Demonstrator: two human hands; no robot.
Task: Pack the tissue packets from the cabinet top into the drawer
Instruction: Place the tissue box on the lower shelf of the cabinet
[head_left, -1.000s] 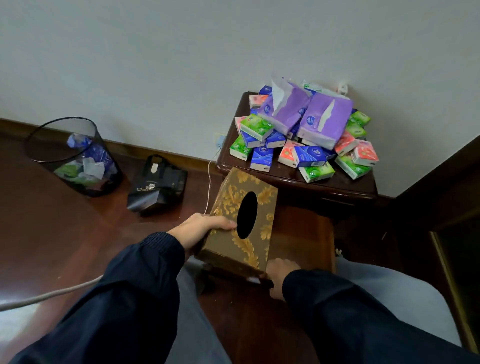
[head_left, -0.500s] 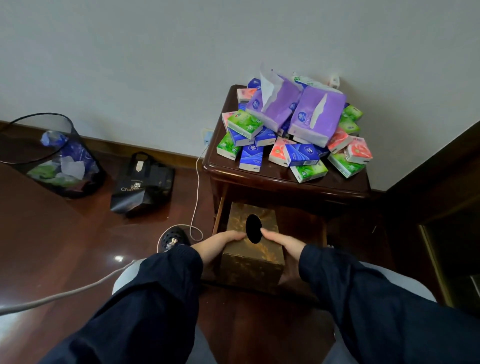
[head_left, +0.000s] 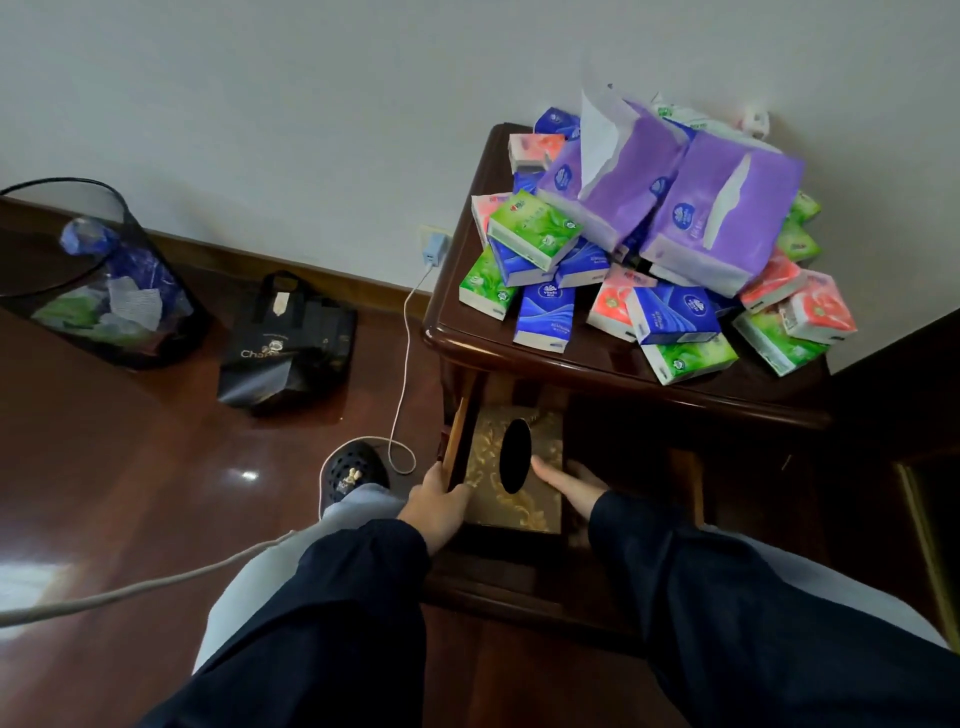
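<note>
A dark polished wooden cabinet (head_left: 582, 358) carries a heap of colourful tissue packets (head_left: 649, 244) above its open drawer (head_left: 519, 577), where a gold-patterned tissue box (head_left: 540, 493) sits between the left hand (head_left: 436, 506), fingers curled on its edge, and flat-fingered right hand (head_left: 569, 486).

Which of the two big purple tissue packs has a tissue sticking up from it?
The left purple pack, nearer the wall corner; a white tissue stands up from it. The right purple pack shows only a slit.

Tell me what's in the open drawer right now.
A gold patterned tissue box lies in the drawer, with the right hand flat on it. The drawer's dark right side and the space under the box can't be made out.
</note>
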